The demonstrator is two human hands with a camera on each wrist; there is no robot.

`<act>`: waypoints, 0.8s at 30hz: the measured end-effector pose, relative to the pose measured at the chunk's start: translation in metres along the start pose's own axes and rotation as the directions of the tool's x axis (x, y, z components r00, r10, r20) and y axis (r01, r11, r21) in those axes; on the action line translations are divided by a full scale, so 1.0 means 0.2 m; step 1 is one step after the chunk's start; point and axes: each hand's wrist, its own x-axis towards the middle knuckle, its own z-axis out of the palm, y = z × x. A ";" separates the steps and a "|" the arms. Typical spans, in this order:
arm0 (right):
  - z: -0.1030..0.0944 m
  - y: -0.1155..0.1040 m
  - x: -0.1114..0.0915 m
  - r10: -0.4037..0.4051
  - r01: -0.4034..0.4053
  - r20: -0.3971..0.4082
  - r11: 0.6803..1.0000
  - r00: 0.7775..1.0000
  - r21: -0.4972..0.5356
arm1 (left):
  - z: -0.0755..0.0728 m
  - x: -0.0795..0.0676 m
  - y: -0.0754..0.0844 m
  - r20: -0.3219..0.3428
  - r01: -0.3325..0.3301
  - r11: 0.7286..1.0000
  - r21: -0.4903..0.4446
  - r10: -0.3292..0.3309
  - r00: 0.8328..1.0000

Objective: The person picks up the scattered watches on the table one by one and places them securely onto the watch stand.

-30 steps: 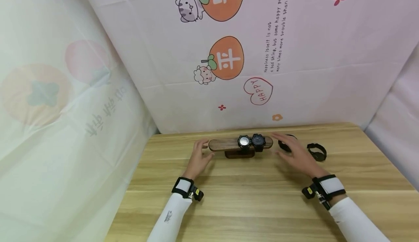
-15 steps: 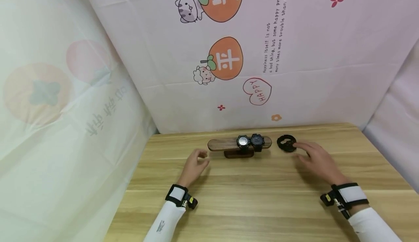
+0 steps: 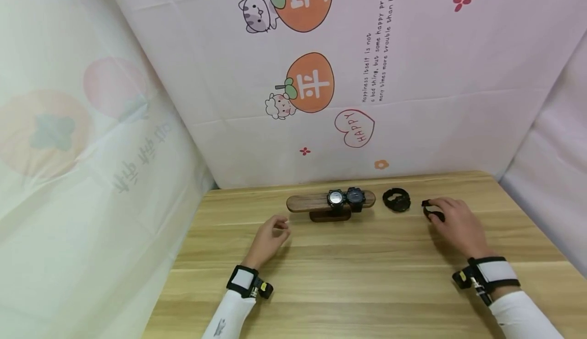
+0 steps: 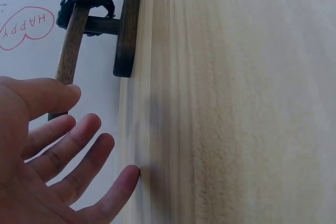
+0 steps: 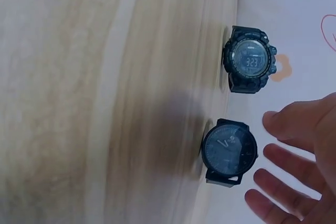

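Note:
A wooden watch stand [image 3: 304,203] bears two black digital wristwatches, one with a silvery face [image 3: 336,198] and one with a dark face [image 3: 355,196]. Just off its left end is my left hand [image 3: 267,241], fingers loosely bent around nothing. On the table to the right, my right hand [image 3: 460,227] hovers at a black analog wristwatch [image 3: 434,214] and partly covers it. In the right wrist view, a small gap seems to separate the fingertips [image 5: 270,121] from this analog wristwatch [image 5: 229,150]; contact is hard to judge.
A black digital wristwatch [image 3: 397,200] lies between the stand and the analog one, its strap looped. The wooden table [image 3: 348,278] meets a printed white cloth [image 3: 257,145] along its back edge. More cloth hangs at both sides.
My right hand has moved right, from the stand's end past the digital watch to the analog watch. My left hand has drawn back slightly from the stand's left end.

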 end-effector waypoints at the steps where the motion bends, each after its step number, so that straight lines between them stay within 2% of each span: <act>1: 0.00 0.01 0.00 0.016 -0.016 0.022 1.000 1.000 -0.006 | 0.00 0.00 0.00 0.004 0.005 1.000 -0.003 -0.005 1.000; 6: 0.01 0.03 -0.02 0.091 -0.091 0.150 0.996 0.984 -0.005 | 0.00 -0.01 -0.01 0.031 0.002 1.000 0.000 -0.002 1.000; 11: 0.02 0.04 -0.01 0.122 -0.132 0.245 0.991 0.962 0.028 | 0.01 -0.01 -0.01 0.041 0.022 1.000 0.016 -0.022 0.999; 16: 0.03 0.03 -0.01 0.109 -0.125 0.246 0.991 0.963 0.050 | 0.02 -0.01 0.00 0.041 0.014 0.999 0.041 -0.016 0.999; 24: 0.05 0.01 -0.02 0.057 -0.071 0.178 0.995 0.982 0.073 | 0.04 -0.02 0.00 0.012 0.006 0.998 0.063 -0.007 1.000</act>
